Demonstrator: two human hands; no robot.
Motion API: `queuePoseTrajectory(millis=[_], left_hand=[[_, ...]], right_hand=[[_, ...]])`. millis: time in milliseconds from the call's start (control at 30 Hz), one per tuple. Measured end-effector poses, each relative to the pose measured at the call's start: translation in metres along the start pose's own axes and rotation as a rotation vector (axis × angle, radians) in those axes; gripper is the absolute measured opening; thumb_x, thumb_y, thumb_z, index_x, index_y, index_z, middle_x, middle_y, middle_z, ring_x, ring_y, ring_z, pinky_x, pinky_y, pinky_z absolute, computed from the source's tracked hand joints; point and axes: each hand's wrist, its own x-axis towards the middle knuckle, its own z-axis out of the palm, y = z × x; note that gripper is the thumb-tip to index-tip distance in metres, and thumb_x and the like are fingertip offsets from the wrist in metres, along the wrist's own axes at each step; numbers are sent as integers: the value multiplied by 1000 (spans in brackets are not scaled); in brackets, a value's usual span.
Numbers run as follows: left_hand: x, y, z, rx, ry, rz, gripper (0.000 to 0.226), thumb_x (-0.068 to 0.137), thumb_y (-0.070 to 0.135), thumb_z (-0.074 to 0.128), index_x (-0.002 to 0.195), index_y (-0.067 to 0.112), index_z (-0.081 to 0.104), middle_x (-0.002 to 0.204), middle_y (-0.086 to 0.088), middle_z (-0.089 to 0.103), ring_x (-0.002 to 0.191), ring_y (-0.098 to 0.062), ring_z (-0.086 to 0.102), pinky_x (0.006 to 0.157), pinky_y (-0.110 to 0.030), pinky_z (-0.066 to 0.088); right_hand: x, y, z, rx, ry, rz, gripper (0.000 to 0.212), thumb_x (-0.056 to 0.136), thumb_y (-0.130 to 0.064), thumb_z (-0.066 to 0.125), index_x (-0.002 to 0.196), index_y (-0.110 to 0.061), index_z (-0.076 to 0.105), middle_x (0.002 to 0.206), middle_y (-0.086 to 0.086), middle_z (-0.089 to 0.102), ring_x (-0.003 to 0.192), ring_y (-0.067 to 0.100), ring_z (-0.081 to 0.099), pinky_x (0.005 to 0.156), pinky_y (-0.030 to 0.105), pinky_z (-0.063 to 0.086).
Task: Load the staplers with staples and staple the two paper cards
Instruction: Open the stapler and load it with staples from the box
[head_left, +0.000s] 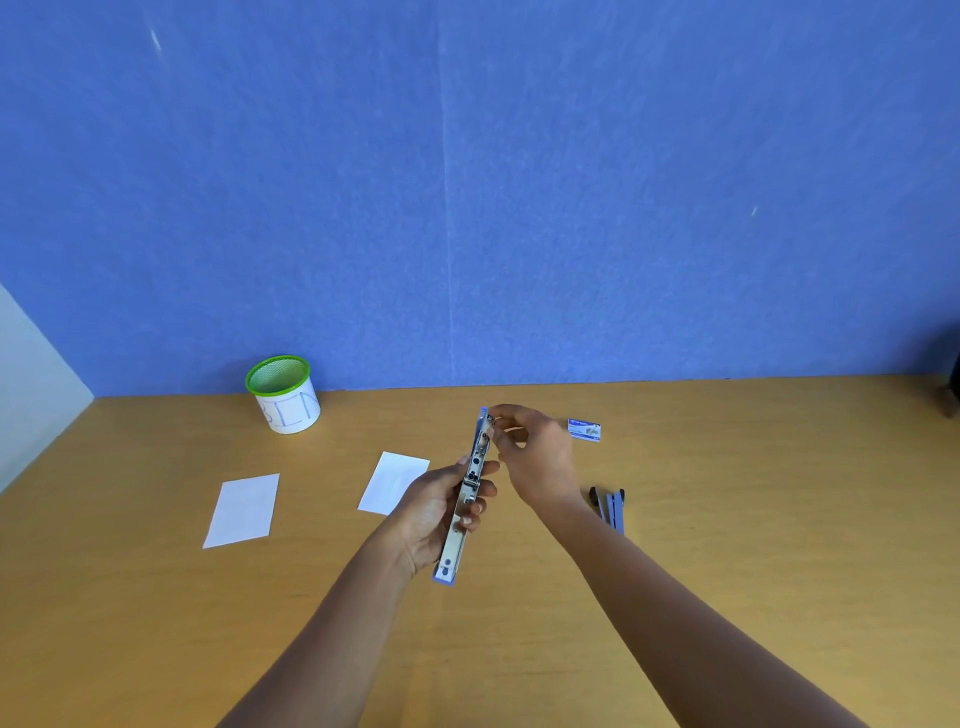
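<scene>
The fingertips of your right hand (535, 457) pinch at the far tip of the opened stapler (451, 545); whether they hold staples, I cannot tell. Your left hand (434, 512) curls round its middle, above the table (727, 519). It looks stiff, metal and hinged, likely to swing, so grip the rail sides near the hinge. The paper cards (241, 510) lie left, light and bendable. The second stapler (613, 506) lies right.

Both bare forearms reach forward; left hand (435, 512) grips an opened stapler (475, 464), right hand (536, 458) pinches its far end.
</scene>
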Motion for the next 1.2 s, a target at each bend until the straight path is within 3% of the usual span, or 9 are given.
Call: queuePoseTrajectory(millis=[233,400,633,800,1000,1200], left_hand=[[-1,-1,-3,-19,9,24,32,97,26,41,99,3,64,58,0,59,41,-5,44,35,-15,33],[-2,-3,-3,-26,16,34,32,98,26,40,102,2,62,59,0,51,39,-5,40,33,-14,29],[-2,-4,-2,-42,7,54,33,98,26,39,100,1,61,57,1,49,38,-4,39,32,-14,28],[-2,-6,-2,-44,9,56,33,98,25,39,99,2,61,55,2,49,37,-4,38,31,-14,28],[-1,-6,-2,-63,20,61,31,98,24,40,92,4,63,54,1,49,37,-4,38,31,-14,28],[-1,-5,-3,-57,51,53,31,98,23,40,91,4,64,52,2,49,36,-4,37,30,-14,28]], right_hand=[[0,2,3,-102,-24,-41,23,89,-9,56,111,-15,64,106,3,65,82,7,57,65,11,41],[1,2,2,-120,-32,-35,22,92,-6,48,106,-12,64,103,5,66,85,14,57,70,23,44],[3,5,5,-159,-82,-8,23,94,-7,44,104,-9,65,109,7,64,83,12,53,68,20,38],[3,8,6,-138,-97,-6,22,95,-5,43,100,-6,65,107,9,63,57,-1,49,51,6,36],[0,10,9,-142,-122,2,22,94,-4,43,99,-6,65,109,8,64,55,-8,46,52,-2,35],[-2,8,9,-161,-133,2,23,95,-5,42,101,-6,64,110,8,64,71,2,50,60,12,34]])
